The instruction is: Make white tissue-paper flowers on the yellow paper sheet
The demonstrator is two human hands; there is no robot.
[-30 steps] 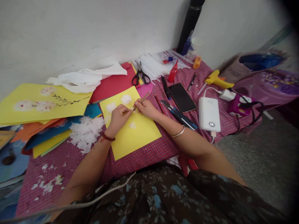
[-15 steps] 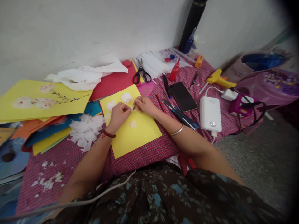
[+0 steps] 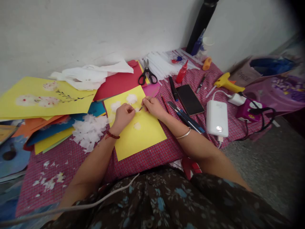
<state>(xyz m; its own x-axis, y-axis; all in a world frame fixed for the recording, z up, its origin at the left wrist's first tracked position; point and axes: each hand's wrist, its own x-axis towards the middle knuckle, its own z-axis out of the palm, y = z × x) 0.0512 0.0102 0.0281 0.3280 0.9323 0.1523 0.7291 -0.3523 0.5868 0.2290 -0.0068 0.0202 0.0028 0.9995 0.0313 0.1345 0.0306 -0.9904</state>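
A yellow paper sheet (image 3: 140,140) lies under both hands, with fluffy white paper clusters (image 3: 131,99) stuck on its upper part and a pale patch (image 3: 137,126) lower down. My left hand (image 3: 124,117) is closed in a pinch over the sheet; what its fingertips hold, if anything, is too small to make out. Facing it, my right hand (image 3: 152,107) grips a thin pointed tool like a pencil or fine brush (image 3: 141,108), its tip near the left fingertips and a small white bit. Left of the sheet is a heap of torn white paper (image 3: 89,132).
Black-handled scissors (image 3: 147,76), a red glue bottle (image 3: 182,72), a phone (image 3: 190,99), cutters (image 3: 186,117), a white power bank (image 3: 217,117) and a yellow glue gun (image 3: 227,82) lie behind and to the right. A yellow sheet with flowers (image 3: 45,98) covers coloured papers at left.
The whole view has shifted slightly, so things appear a little further right. Both hands keep nearly the same pose over the sheet, with the tool tip still close to the left fingertips.
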